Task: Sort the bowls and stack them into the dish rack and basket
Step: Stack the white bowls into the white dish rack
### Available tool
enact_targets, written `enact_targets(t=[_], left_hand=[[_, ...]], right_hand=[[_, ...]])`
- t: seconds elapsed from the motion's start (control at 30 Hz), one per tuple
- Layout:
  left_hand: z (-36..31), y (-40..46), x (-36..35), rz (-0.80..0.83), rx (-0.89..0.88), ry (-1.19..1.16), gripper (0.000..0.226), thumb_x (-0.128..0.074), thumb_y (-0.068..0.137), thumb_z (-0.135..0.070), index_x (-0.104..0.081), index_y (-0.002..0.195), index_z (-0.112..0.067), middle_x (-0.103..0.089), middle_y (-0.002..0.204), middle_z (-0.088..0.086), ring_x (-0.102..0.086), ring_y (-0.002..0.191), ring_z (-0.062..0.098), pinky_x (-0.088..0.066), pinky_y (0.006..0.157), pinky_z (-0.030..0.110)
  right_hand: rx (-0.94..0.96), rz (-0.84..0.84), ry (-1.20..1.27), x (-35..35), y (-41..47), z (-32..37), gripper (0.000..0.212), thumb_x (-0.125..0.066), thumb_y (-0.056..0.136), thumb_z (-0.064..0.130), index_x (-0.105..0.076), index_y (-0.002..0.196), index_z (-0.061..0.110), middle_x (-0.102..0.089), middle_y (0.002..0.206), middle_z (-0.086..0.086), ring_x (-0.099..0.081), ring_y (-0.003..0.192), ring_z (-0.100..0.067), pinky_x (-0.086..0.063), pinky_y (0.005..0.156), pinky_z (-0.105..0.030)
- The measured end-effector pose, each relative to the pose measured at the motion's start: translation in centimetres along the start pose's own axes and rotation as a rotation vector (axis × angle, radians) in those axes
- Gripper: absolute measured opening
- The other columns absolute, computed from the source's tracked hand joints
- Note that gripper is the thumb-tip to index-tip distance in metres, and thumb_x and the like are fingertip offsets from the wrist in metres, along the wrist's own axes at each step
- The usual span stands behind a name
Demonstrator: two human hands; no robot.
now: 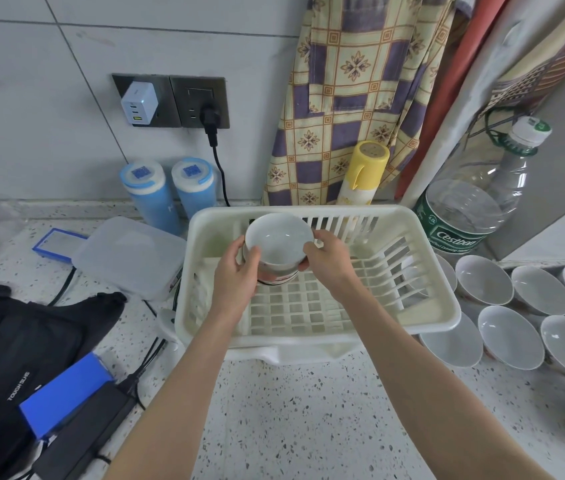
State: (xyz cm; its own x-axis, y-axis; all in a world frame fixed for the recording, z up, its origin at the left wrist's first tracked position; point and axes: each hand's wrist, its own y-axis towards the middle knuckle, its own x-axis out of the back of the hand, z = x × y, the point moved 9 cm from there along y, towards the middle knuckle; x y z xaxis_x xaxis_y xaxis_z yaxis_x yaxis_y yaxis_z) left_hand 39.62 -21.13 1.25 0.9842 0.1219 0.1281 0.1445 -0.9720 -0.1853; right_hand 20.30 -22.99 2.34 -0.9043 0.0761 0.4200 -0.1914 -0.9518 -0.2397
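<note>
A cream plastic dish rack [426,317] stands in the middle of the speckled counter. Inside its far left part I hold a white bowl [279,239] upright, on top of another bowl whose red-patterned outside shows below it. My left hand [238,275] grips the left side of the stack and my right hand [329,258] grips the right side. Several more white bowls [483,278] sit upright on the counter to the right of the rack. No basket is visible.
A clear lidded container [128,256] lies left of the rack, with two blue canisters [151,188] behind it. A black bag [21,337], a blue box and cables fill the left. A large water bottle [471,199] and a yellow can stand behind the rack.
</note>
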Motion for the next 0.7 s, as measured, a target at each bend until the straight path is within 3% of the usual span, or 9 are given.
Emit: enact_targets(t=[0.07, 0.1, 0.2, 0.3, 0.43, 0.53, 0.7], left_hand=[[0.3, 0.2, 0.3, -0.008, -0.006, 0.041, 0.044, -0.054, 0.096, -0.038, -0.050, 0.140, -0.030, -0.064, 0.126, 0.021, -0.064, 0.107, 0.038, -0.055, 0.085, 0.051], [0.4, 0.3, 0.3, -0.009, -0.010, 0.064, 0.045, -0.054, 0.097, -0.038, -0.049, 0.140, -0.030, -0.066, 0.124, 0.017, -0.067, 0.102, 0.030, -0.056, 0.084, 0.046], [0.6, 0.5, 0.2, 0.003, -0.015, 0.131, 0.035, -0.052, 0.097, -0.031, -0.051, 0.132, -0.033, -0.078, 0.091, -0.003, -0.069, 0.074, 0.004, -0.052, 0.063, 0.022], [0.9, 0.4, 0.2, 0.000, 0.004, 0.145, 0.034, -0.052, 0.097, -0.026, -0.049, 0.130, -0.036, -0.074, 0.065, -0.012, -0.066, 0.059, -0.005, -0.045, 0.054, 0.021], [1.6, 0.8, 0.4, -0.005, 0.043, 0.200, 0.043, -0.053, 0.096, -0.025, -0.050, 0.139, -0.024, -0.074, 0.065, -0.009, -0.060, 0.051, -0.002, -0.044, 0.048, 0.018], [1.7, 0.8, 0.3, 0.006, 0.043, 0.223, 0.048, -0.053, 0.096, -0.025, -0.045, 0.144, -0.022, -0.074, 0.065, -0.009, -0.059, 0.052, -0.002, -0.045, 0.049, 0.018], [1.6, 0.9, 0.6, -0.026, 0.019, 0.251, 0.048, -0.055, 0.095, -0.023, -0.046, 0.142, -0.024, -0.075, 0.096, 0.001, -0.060, 0.058, -0.013, -0.040, 0.049, 0.009]], right_hand=[[-0.020, 0.000, -0.003, -0.2, 0.2, -0.2, 0.041, -0.043, 0.089, 0.013, -0.053, 0.128, 0.013, -0.070, 0.064, -0.001, -0.070, 0.070, -0.011, -0.050, 0.056, -0.021], [-0.021, -0.001, -0.013, -0.3, 0.3, -0.3, 0.042, -0.043, 0.089, 0.013, -0.052, 0.129, 0.013, -0.070, 0.065, -0.002, -0.071, 0.075, -0.015, -0.051, 0.062, -0.025], [-0.023, -0.006, -0.058, -0.5, 0.4, -0.4, 0.042, -0.042, 0.089, 0.014, -0.051, 0.131, 0.013, -0.070, 0.068, -0.002, -0.070, 0.081, -0.020, -0.050, 0.062, -0.030], [-0.042, -0.002, -0.075, -0.8, 0.3, -0.6, 0.042, -0.042, 0.091, 0.014, -0.051, 0.132, 0.013, -0.069, 0.070, -0.003, -0.062, 0.068, -0.014, -0.041, 0.051, -0.025], [-0.050, 0.006, -0.083, -1.1, 0.4, -0.7, 0.045, -0.044, 0.090, 0.011, -0.050, 0.135, 0.012, -0.066, 0.079, -0.007, -0.058, 0.062, -0.010, -0.038, 0.049, -0.023], [-0.083, 0.020, -0.066, -1.4, 0.6, -1.0, 0.045, -0.044, 0.089, 0.008, -0.052, 0.133, 0.009, -0.064, 0.067, -0.004, -0.058, 0.061, -0.009, -0.038, 0.050, -0.023], [-0.105, 0.035, -0.005, -1.5, 0.7, -1.7, 0.045, -0.045, 0.089, 0.008, -0.053, 0.133, 0.010, -0.064, 0.058, -0.001, -0.059, 0.055, -0.002, -0.040, 0.049, -0.018]])
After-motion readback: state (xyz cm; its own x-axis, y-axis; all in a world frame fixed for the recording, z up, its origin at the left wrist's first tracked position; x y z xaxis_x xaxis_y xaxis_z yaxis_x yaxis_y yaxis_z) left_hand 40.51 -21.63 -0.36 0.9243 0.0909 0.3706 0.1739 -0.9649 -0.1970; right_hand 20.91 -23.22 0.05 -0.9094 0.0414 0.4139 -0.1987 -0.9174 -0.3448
